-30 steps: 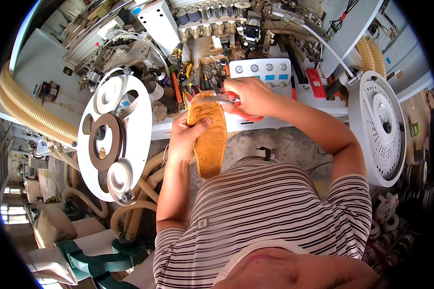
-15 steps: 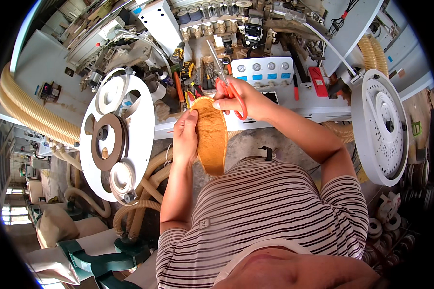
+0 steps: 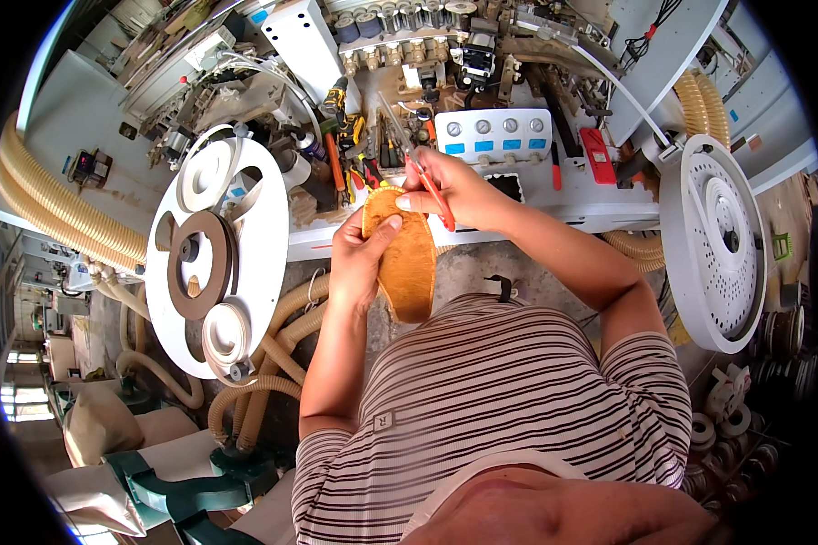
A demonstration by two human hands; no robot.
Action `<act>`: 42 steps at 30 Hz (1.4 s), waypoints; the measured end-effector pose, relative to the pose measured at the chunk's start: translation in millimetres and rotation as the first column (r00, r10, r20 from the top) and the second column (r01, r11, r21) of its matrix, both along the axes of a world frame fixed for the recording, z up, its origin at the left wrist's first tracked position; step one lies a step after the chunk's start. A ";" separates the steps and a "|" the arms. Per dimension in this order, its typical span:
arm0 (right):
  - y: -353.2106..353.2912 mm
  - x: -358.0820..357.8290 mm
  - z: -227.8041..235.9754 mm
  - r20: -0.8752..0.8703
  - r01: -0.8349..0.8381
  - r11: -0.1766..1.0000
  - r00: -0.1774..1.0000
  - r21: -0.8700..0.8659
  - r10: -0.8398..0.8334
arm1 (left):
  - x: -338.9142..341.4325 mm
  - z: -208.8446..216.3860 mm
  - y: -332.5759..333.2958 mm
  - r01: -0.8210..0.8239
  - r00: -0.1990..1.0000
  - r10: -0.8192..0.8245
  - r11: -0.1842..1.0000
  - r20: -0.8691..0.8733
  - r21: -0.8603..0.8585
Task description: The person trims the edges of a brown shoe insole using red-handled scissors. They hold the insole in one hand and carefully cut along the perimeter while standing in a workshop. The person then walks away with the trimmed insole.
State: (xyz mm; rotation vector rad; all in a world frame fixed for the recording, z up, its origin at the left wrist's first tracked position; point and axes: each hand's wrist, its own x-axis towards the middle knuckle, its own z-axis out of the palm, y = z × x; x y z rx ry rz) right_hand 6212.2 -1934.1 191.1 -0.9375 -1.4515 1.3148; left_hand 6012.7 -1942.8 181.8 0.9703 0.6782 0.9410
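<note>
My left hand (image 3: 362,259) grips a fuzzy orange-brown sole-shaped pad (image 3: 407,282); my right hand (image 3: 459,189), red-handled metal scissors (image 3: 434,194) angled toward eleven o'clock!

Dressed in a short-sleeved shirt (image 3: 518,391), off-white with narrow dark stripes across the front and around both sleeves (image 3: 656,368). Edged with a plain pale neckband (image 3: 518,460) and marked on the left by a small square patch (image 3: 384,421). Bare-armed down to the hands (image 3: 354,262).

We find the bench (image 3: 580,196) brightly lit, windows (image 3: 27,402) at far left blown out to white, spools (image 3: 756,461) at lower right sunk in shadow, and straight edges bowing toward the black rim.
</note>
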 end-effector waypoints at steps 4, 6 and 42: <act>4.7 1.2 -9.8 -0.031 0.048 0.998 0.998 0.040 -0.047 | 2.6 0.0 -2.9 0.020 0.998 -0.019 0.999 0.058 -0.028; 2.2 7.4 -2.1 -0.003 0.061 0.998 0.998 -0.022 -0.061 | 2.4 0.8 -6.7 0.066 0.990 -0.058 0.996 0.127 -0.061; -15.5 53.0 29.9 0.774 -0.381 0.675 0.355 0.632 -0.524 | -13.4 8.2 -2.4 0.159 0.969 -0.108 0.961 0.221 -0.225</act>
